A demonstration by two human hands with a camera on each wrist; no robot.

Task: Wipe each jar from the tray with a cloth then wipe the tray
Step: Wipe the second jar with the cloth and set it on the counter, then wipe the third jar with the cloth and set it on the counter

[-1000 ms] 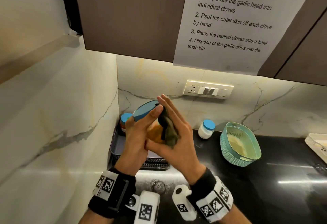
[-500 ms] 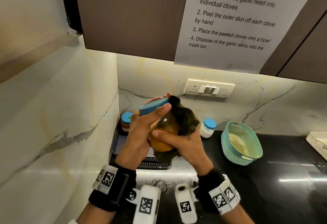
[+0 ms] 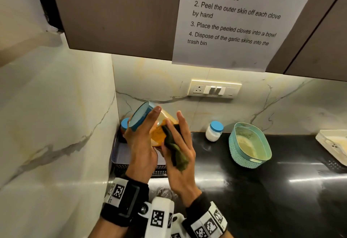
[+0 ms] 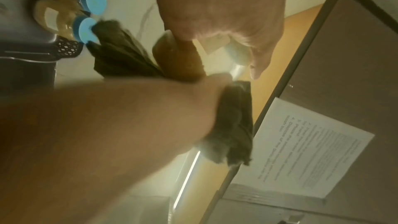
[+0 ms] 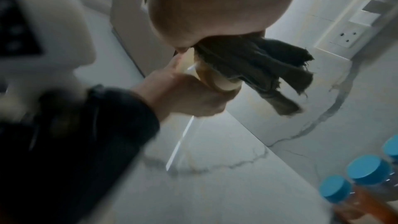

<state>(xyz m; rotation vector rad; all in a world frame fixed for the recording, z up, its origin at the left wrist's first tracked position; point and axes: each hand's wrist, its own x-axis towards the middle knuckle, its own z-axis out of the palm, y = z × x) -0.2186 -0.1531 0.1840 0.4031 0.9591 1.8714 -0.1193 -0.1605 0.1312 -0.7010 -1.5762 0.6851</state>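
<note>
My left hand (image 3: 142, 141) grips a jar (image 3: 157, 134) of orange contents by its blue lid (image 3: 139, 117), tilted in the air above the tray (image 3: 120, 155). My right hand (image 3: 181, 141) holds a dark green cloth (image 3: 174, 151) against the jar's right side; its fingers point straight up and the cloth runs between thumb and forefinger. In the left wrist view the cloth (image 4: 120, 54) hangs past the jar (image 4: 178, 57). In the right wrist view the cloth (image 5: 269, 67) trails from under my palm. Another blue-lidded jar (image 3: 125, 123) stands in the tray.
A white jar with a blue lid (image 3: 214, 130) stands on the black counter by the back wall. A teal basket (image 3: 249, 145) sits to its right, a white tray (image 3: 334, 143) at the far right. The marble side wall is close on the left; a cabinet hangs overhead.
My right hand was wrapped round the jar with the cloth; its fingers are now straight and the cloth is bunched at the jar's side. The jar's lid has tipped further to the left.
</note>
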